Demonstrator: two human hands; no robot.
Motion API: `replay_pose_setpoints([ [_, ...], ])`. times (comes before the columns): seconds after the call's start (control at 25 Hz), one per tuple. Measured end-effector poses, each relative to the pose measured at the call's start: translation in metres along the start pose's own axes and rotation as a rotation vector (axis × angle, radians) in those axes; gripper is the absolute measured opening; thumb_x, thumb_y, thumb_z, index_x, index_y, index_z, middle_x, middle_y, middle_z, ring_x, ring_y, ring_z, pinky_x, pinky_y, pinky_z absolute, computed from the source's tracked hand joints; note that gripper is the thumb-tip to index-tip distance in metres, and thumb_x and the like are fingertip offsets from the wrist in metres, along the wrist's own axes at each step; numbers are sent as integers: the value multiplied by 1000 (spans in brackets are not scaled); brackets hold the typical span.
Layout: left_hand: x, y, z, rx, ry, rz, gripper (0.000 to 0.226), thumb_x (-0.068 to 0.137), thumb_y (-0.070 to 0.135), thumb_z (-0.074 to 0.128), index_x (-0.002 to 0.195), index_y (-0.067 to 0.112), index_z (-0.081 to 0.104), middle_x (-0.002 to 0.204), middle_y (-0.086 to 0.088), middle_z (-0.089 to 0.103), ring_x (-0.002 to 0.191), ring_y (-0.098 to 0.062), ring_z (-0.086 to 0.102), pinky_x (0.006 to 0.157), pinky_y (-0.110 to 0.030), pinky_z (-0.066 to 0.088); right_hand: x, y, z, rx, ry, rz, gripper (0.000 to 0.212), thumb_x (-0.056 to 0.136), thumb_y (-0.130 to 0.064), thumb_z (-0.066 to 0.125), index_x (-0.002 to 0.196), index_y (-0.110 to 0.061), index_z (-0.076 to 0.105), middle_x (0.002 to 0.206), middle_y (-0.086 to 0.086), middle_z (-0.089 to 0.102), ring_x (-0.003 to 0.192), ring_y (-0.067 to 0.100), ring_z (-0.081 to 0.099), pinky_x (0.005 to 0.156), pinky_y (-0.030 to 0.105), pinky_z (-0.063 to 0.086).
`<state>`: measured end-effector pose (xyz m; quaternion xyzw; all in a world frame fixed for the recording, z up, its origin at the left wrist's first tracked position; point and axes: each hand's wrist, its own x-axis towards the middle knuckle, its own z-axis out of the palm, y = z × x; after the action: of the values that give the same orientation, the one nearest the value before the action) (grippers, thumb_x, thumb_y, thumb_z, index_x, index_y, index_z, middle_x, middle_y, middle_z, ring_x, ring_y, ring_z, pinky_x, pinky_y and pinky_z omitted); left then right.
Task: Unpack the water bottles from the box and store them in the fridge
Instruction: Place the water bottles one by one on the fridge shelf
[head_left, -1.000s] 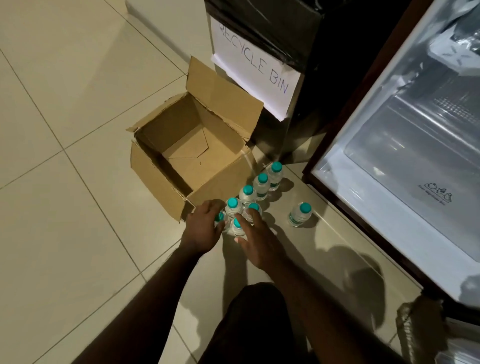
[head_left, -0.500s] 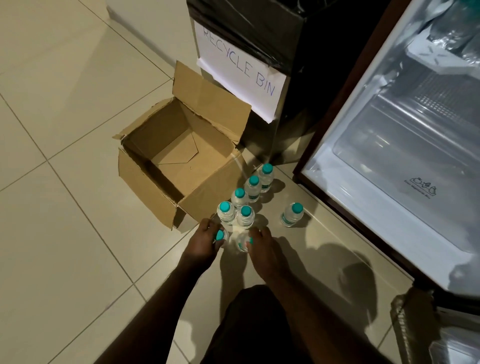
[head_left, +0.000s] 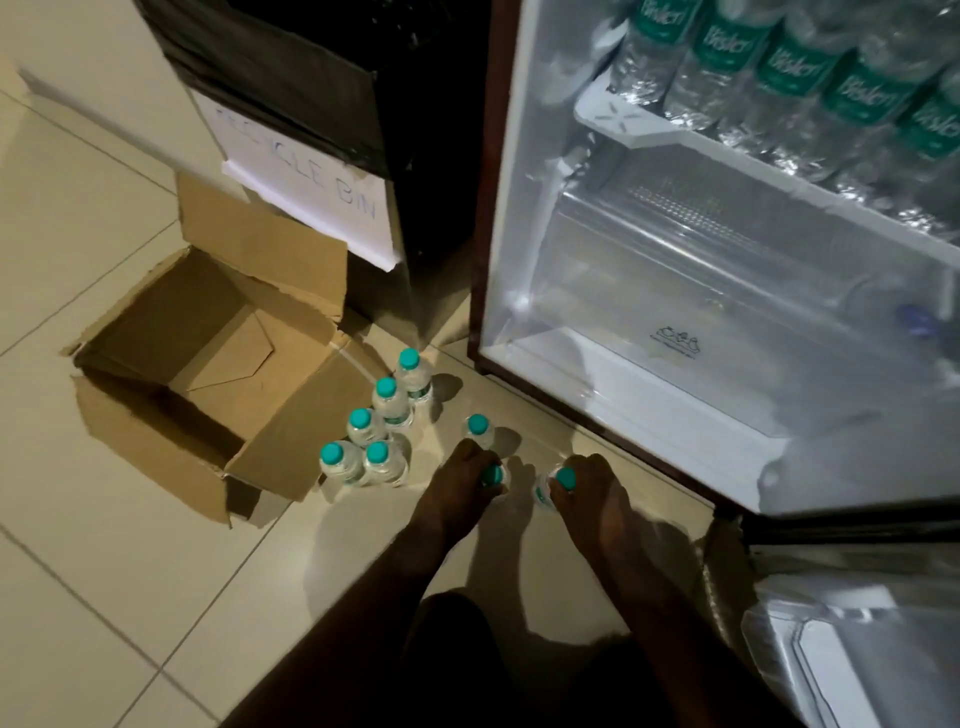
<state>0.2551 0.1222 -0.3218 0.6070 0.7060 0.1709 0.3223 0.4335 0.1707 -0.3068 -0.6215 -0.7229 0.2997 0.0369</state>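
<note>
Beside the fridge (head_left: 675, 364), both hands have lifted bottles clear

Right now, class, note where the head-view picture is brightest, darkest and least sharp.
Head view: brightest inside the open fridge; darkest over the black recycle bin; its paper sign and the shelf bottles are motion-smeared; both hands cast floor shadows.

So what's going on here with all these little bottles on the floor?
A person is moving water bottles into the open fridge. The left hand and the right hand each grip one bottle by its top. Six more stand on the floor beside the empty cardboard box, and a fridge shelf already holds bottles.
</note>
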Motion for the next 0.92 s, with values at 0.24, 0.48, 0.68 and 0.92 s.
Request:
replay_pose_setpoints([
  [0.24, 59, 43, 18, 89, -31, -9, 32, 89, 13, 62, 121, 7, 58, 125, -10, 49, 107, -24, 54, 93, -30, 44, 9, 10, -61, 59, 163, -91, 30, 92, -15, 58, 120, -3, 56, 113, 11, 53, 102, 23, 55, 82, 17, 39],
  [0.48, 80, 47, 24, 137, -11, -86, 23, 90, 16, 60, 113, 11, 60, 119, -7, 50, 97, -20, 57, 86, -29, 49, 7, -2, -117, 233, 318, -146, 32, 89, -10, 63, 118, 2, 57, 116, 17, 55, 105, 28, 56, 88, 29, 52],
  [0.68, 70, 44, 20, 134, 29, -91, 45, 90, 24, 62, 133, 23, 50, 130, 1, 48, 109, -17, 56, 90, -30, 50, -2, -24, -167, 254, 533, -197, 24, 88, -19, 65, 107, -4, 65, 99, 5, 60, 85, 11, 52, 69, -5, 36],
  [0.92, 46, 59, -23, 169, 266, 79, 55, 89, 37, 61, 140, 31, 42, 143, 6, 44, 115, -16, 56, 88, -30, 51, -25, -64, -230, 325, 721, -355, 23, 88, -33, 63, 100, -13, 67, 89, -3, 60, 78, 19, 62, 69, 39, 55],
])
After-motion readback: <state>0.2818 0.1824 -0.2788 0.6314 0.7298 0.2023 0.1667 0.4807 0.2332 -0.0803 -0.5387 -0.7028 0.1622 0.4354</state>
